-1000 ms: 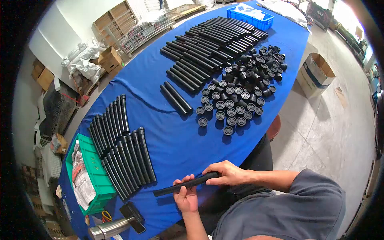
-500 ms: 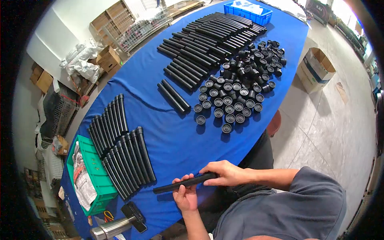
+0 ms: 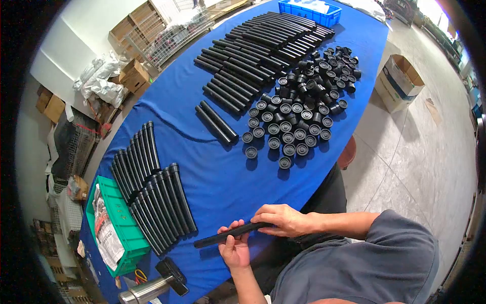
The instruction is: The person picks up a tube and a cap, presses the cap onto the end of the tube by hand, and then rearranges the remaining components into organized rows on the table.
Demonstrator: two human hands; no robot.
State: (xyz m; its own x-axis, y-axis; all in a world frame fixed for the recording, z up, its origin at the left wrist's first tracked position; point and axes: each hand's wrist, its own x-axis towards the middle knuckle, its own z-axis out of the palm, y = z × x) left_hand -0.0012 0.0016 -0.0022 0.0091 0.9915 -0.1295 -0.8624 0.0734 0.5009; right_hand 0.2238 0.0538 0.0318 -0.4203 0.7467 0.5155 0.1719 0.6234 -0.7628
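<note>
A slim black tube (image 3: 215,239) lies slanted across my two hands near the table's front edge. My left hand (image 3: 236,249) cradles its middle from below, with the thumb and fingers closed around it. Around the tube's near end is my right hand (image 3: 284,221), fingers wrapped over the top, so that end is largely hidden. I cannot make out whether a cap sits under those fingers. To the left, black tubes with wider collared ends (image 3: 174,195) lie in two staggered rows. Farther up are two loose black tubes (image 3: 216,121) and a heap of round black caps (image 3: 288,137).
Many plain black tubes (image 3: 238,76) lie in rows at the far end, before a blue crate (image 3: 334,18). A green crate (image 3: 132,225) holding newspaper stands at left. Near it lie a black-and-metal mallet-like tool (image 3: 152,289) and scissors-like handles (image 3: 140,276). A cardboard box (image 3: 397,91) stands on the floor.
My right hand's fingers have shifted slightly and wrap more over the tube's near end. My left hand and the tube stay nearly still. The view has moved a little.
</note>
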